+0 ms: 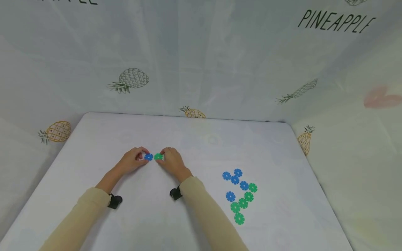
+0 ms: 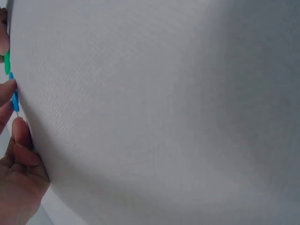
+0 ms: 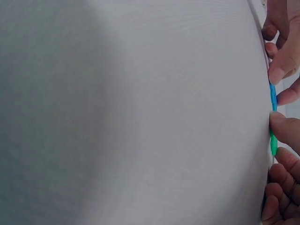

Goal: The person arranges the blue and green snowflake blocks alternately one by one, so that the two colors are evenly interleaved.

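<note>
Left hand [image 1: 130, 161] pinches a blue disc [image 1: 149, 157], right hand [image 1: 172, 161] a green disc [image 1: 158, 157], nearly touching between the hands.

Muted light cast faint shadows beside the sleeves [image 1: 213, 218] on the counter [image 1: 282, 195]; the hazy left wrist view darkened toward three o'clock, the right toward nine.

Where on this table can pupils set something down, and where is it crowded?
Free: the table from back edge to left hand and right hand; between the sleeves; right of loose blue discs and green discs. Crowded: among those discs, and between the hands, where a held blue disc nearly meets a green one.
</note>
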`<state>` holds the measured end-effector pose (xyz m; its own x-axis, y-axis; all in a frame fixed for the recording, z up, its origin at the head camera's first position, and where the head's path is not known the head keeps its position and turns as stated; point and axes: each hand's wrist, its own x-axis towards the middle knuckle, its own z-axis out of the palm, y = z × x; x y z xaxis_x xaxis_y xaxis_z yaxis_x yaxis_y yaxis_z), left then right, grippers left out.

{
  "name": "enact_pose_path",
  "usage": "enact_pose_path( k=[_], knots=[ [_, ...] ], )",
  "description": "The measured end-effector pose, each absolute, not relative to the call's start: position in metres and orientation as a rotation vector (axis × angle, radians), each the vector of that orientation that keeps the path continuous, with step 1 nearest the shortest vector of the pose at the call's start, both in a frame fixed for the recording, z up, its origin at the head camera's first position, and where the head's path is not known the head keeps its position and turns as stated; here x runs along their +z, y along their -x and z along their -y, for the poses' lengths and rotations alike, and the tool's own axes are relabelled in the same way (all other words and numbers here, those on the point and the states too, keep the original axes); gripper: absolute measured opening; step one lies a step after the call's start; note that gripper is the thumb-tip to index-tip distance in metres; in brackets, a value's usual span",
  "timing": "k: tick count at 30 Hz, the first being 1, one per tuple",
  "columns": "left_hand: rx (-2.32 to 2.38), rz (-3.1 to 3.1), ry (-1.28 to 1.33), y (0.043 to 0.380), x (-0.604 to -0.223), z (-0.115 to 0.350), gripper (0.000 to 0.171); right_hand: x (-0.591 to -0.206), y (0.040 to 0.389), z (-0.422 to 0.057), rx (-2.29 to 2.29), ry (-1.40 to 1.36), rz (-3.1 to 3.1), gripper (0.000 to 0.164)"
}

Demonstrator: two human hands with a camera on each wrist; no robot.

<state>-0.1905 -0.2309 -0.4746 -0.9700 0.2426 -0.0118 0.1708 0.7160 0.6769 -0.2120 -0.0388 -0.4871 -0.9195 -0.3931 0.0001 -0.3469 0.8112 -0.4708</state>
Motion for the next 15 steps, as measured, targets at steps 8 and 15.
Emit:
enact_pose_path(
  k=[8,15],
  knots=[
    [1.1,-2.8,-0.332,0.1911,-0.4752,0.2321,0.03,-0.4889,0.2123,0.0412,-0.766,0.551,-2.914,0.034],
    [1.094,-2.799,-0.334,0.1917,-0.4765,0.232,0.031,-0.4887,0.2121,0.0445,-0.775,0.486,-2.909,0.033]
  ],
)
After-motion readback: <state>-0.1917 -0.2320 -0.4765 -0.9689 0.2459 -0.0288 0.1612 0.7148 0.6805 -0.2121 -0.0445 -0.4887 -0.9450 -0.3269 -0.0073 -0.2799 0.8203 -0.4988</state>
